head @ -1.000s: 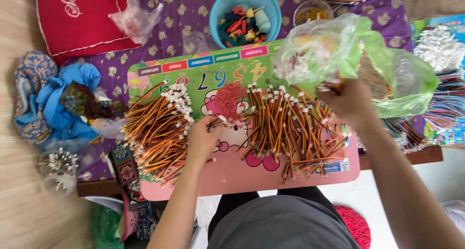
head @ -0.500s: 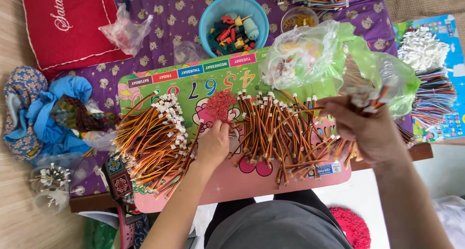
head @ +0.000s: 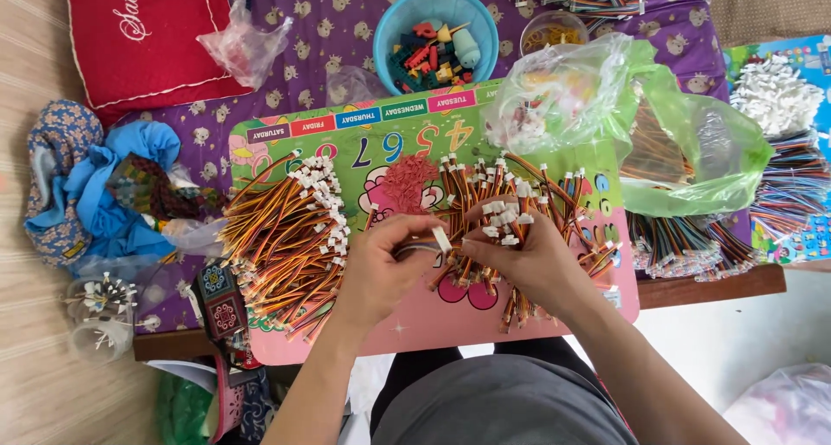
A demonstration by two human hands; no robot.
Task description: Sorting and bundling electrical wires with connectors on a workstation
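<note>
the left hand (head: pixel 381 267) and the right hand (head: pixel 528 259) meet over the middle of a pink and green board (head: pixel 485 319) that lies on the counter (head: pixel 710 285), and between them they hold one white plug (head: pixel 441 239) on the end of a short wire. the fingers of the left hand are closed narrow on the wire just behind the plug, with the wire running off to the left under that palm; the fingers of the right hand pinch in from the other side, so the plug sits right at the gap between the two hands, touching both. its long axis looks tilted, running from upper left to lower right. neither hand is clearly nearer, since both are on it. directly under and behind the right hand lies a loose heap of wires (head: pixel 511 211) in orange, brown and black with white plugs pointing up the board; a neater bundle of wires (head: pixel 286 237) lies well to the left of the left hand. a small red pile (head: pixel 407 181) sits just above the hands, a blue bowl (head: pixel 402 12) of coloured bits further up, and a green plastic bag (head: pixel 692 151) off to the right.
</note>
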